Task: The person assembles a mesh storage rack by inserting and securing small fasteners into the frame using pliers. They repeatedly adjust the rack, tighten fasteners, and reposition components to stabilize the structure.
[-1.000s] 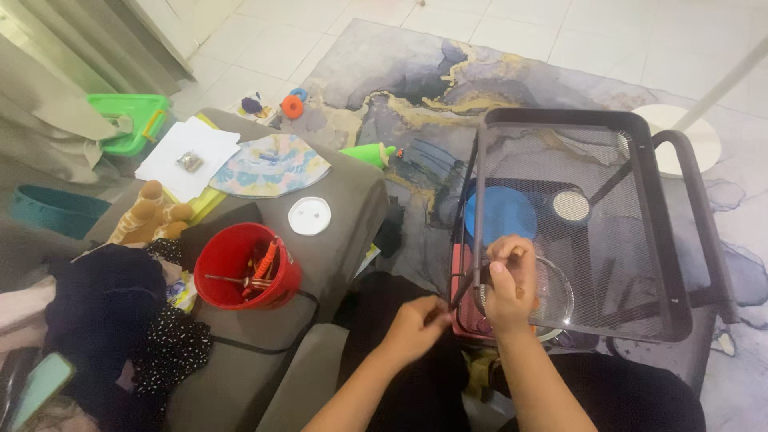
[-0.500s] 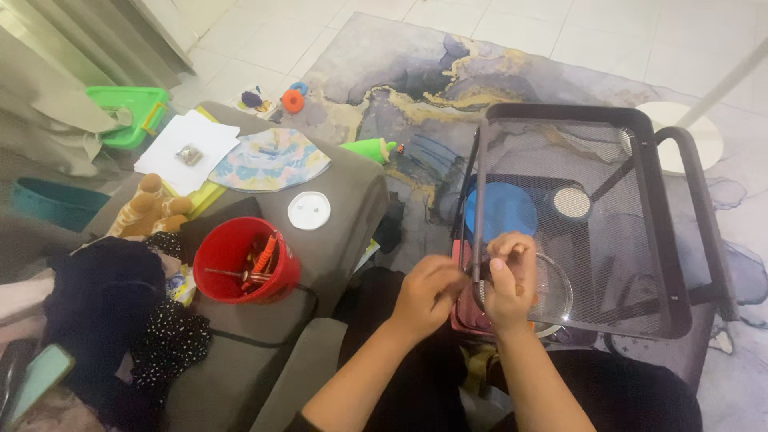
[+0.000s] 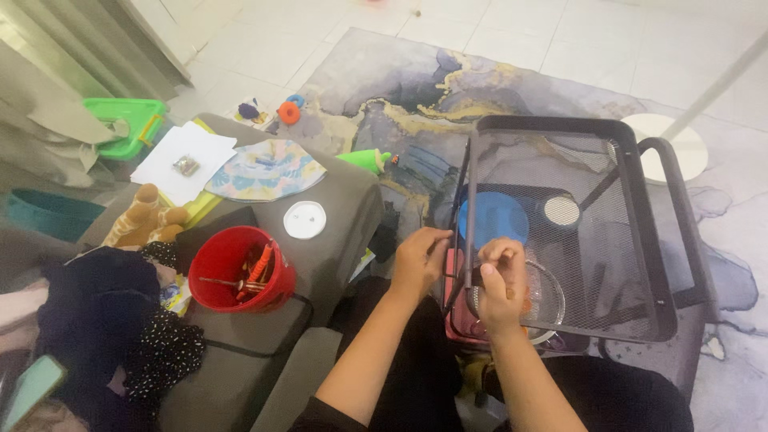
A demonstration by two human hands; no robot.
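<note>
Evidently mid-job, both hands pinch at the near left corner of the black mesh cart point(image 3: 632, 240) — left hand point(image 3: 418, 260) closed on its corner post, right hand point(image 3: 498, 276) gripping inside the rim — fastening looks unfinished.

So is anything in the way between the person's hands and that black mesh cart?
Nothing visible. The left hand is at the near-left corner post of the black metal mesh cart, and the right hand rests on its top tray's near edge.
</note>
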